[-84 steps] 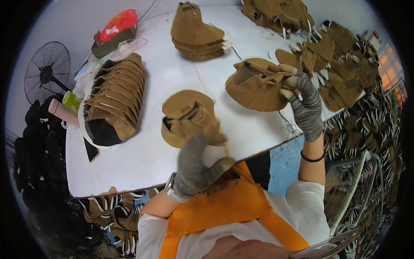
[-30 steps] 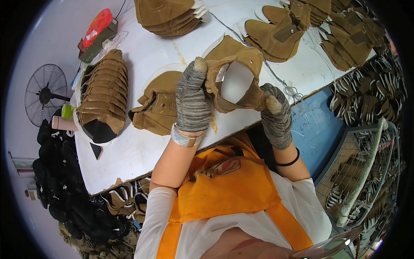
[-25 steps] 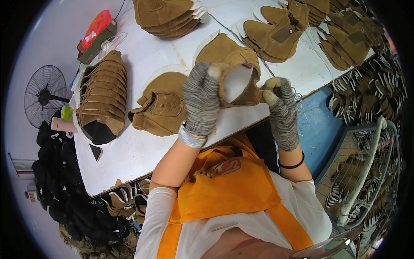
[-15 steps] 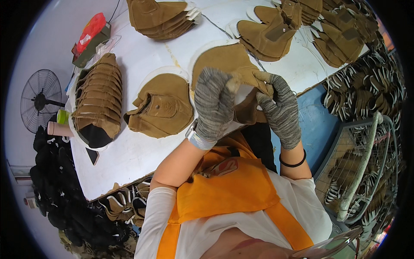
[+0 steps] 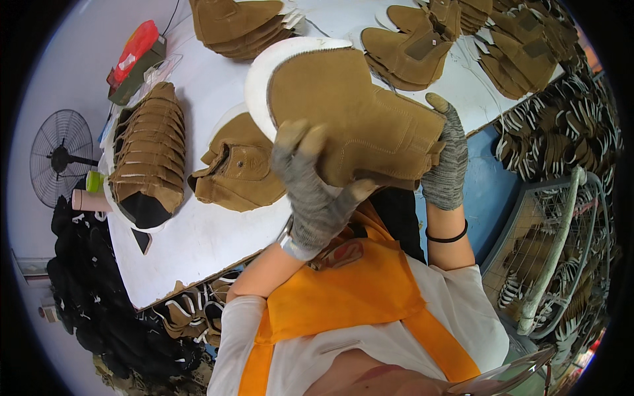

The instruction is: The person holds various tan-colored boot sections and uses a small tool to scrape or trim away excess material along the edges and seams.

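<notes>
A brown suede boot upper (image 5: 330, 92) with a white lining edge along its curved toe side is raised over the white table. My right hand (image 5: 449, 162), in a grey knit glove with tan fingertips, grips its narrower end at the right; some of those fingers are hidden behind it. Across the upper's lower left edge lies my left hand (image 5: 307, 188), gloved alike. Its fingers and thumb are spread apart, with the fingertips against the suede. Just left of this hand, a second brown upper (image 5: 244, 168) rests on the table, partly covered.
A row of nested brown uppers (image 5: 148, 152) stands on the white table (image 5: 191, 257) at the left. More stacked uppers (image 5: 409, 56) lie along the far side. Beyond the left edge are a fan (image 5: 61, 157) and black pieces (image 5: 99, 297). A wire cart (image 5: 535, 257) stands at the right.
The upper has been lifted and turned, so its broad outer face now shows. My left hand has gone from closed at its edge to spread fingers against it.
</notes>
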Demonstrator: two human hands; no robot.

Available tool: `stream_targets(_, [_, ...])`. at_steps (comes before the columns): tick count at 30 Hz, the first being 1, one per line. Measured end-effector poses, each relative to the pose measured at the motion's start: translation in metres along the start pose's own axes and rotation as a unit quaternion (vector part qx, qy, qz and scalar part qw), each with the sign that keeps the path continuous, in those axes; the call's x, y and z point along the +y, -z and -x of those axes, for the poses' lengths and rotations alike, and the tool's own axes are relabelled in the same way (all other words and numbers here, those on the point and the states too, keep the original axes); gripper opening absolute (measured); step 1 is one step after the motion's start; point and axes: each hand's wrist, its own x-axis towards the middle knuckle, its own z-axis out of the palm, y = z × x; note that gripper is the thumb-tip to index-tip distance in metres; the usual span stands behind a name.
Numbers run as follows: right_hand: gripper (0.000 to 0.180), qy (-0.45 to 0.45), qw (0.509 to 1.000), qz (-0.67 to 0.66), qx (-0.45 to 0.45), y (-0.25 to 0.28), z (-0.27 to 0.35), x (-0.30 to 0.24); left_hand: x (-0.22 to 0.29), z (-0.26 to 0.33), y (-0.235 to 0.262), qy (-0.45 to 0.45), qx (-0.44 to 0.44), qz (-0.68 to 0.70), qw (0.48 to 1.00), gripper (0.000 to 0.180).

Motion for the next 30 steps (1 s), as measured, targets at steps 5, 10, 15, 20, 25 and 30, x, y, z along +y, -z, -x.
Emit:
stream_targets(5, [0.038, 0.038, 0.999, 0.028, -0.006, 0.006, -0.008, 0.002, -0.007, 0.038, -0.014, 0.303, 0.031, 0.325, 0.895, 0.08])
stream_targets(10, [0.032, -0.008, 0.989, 0.146, -0.037, -0.017, 0.0, -0.014, -0.047, 0.03, 0.003, 0.363, -0.09, 0.465, 0.803, 0.063])
stream_targets(15, [0.036, -0.003, 0.99, 0.128, -0.059, -0.033, 0.014, -0.023, -0.016, -0.011, 0.002, 0.443, -0.063, 0.61, 0.654, 0.082])
stream_targets(20, [0.041, 0.084, 0.972, 0.195, -0.106, -0.039, 0.032, -0.033, -0.02, -0.011, -0.009, 0.46, -0.008, 0.722, 0.517, 0.049])
stream_targets(25, [0.048, 0.298, 0.836, 0.392, -0.242, -0.049, 0.04, -0.043, -0.055, 0.001, -0.021, 0.38, -0.065, 0.825, 0.413, 0.039])
stream_targets(30, [0.061, 0.386, 0.717, 0.504, -0.289, -0.06, 0.04, -0.046, -0.071, 0.024, -0.039, 0.3, -0.044, 0.906, 0.295, 0.032])
